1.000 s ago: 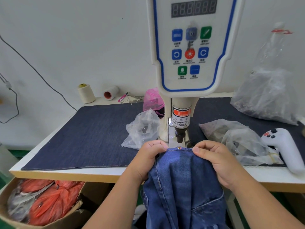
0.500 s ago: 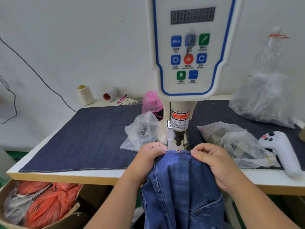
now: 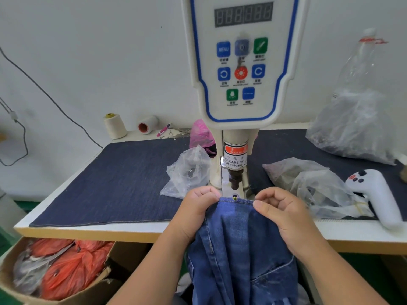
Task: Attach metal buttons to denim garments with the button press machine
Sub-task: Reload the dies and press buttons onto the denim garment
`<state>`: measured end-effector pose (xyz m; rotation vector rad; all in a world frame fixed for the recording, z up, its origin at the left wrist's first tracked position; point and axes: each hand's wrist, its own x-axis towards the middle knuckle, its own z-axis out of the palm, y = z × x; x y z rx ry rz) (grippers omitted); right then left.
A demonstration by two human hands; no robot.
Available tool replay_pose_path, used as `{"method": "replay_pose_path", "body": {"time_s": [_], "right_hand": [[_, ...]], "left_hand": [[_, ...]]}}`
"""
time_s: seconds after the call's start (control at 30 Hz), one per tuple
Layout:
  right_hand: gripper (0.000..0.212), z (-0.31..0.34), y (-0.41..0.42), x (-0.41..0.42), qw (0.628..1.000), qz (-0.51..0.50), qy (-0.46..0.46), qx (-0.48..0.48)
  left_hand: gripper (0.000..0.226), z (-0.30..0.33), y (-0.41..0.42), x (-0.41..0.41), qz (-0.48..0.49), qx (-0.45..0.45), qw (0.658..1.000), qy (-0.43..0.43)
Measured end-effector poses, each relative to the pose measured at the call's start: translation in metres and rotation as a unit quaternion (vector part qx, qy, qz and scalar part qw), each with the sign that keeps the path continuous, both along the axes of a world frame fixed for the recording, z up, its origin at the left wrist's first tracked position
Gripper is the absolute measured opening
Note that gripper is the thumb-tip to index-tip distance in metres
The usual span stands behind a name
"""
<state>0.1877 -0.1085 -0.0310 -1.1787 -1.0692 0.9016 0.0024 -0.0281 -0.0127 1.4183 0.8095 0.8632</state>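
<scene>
A blue denim garment [image 3: 237,245] hangs over the table's front edge, its top hem lying at the base of the white button press machine [image 3: 240,69]. My left hand [image 3: 196,210] grips the hem on the left and my right hand [image 3: 284,214] pinches it on the right, stretching it flat. A small metal button [image 3: 235,197] sits at the hem's edge, just in front of the dark punch [image 3: 234,179], which stands raised above it.
A dark denim mat [image 3: 114,179] covers the table. Clear plastic bags [image 3: 187,172] lie left and right of the machine, and a big one [image 3: 356,128] at the back right. A white handheld controller [image 3: 378,194] lies right. Thread cones [image 3: 114,125] stand behind. An open box with orange bags [image 3: 66,269] sits lower left.
Both hands keep their hold on the hem, which has drawn slightly back from the punch. The view has tilted up a little.
</scene>
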Motion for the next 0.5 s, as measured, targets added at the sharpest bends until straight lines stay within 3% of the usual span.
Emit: {"method": "replay_pose_path", "body": {"time_s": [0.1,0.17,0.27,0.3,0.37,0.4,0.5], "right_hand": [[0.035,-0.006,-0.035,-0.022,0.992,-0.080,-0.098,0.015],[0.049,-0.010,-0.064,-0.041,0.971,-0.124,-0.201,0.034],[0.093,-0.013,-0.087,-0.061,0.957,-0.098,-0.270,-0.039],[0.094,-0.012,-0.088,-0.068,0.965,-0.069,-0.250,-0.048],[0.070,-0.008,-0.084,-0.079,0.979,-0.044,-0.198,-0.036],[0.057,-0.005,-0.081,-0.082,0.983,-0.045,-0.176,-0.040],[0.050,0.006,-0.074,-0.089,0.991,-0.031,-0.122,-0.034]], "left_hand": [[0.018,0.010,-0.025,-0.003,0.008,0.060,0.998,-0.006],[0.015,0.016,-0.046,-0.006,-0.005,0.071,0.996,-0.056],[0.015,0.026,-0.066,-0.011,-0.001,0.056,0.990,-0.132],[0.015,0.030,-0.071,-0.014,-0.002,0.049,0.987,-0.153],[0.014,0.040,-0.078,-0.021,-0.029,0.054,0.985,-0.161],[0.014,0.044,-0.081,-0.025,-0.039,0.073,0.986,-0.147],[0.014,0.048,-0.080,-0.044,0.025,0.190,0.980,-0.053]]}}
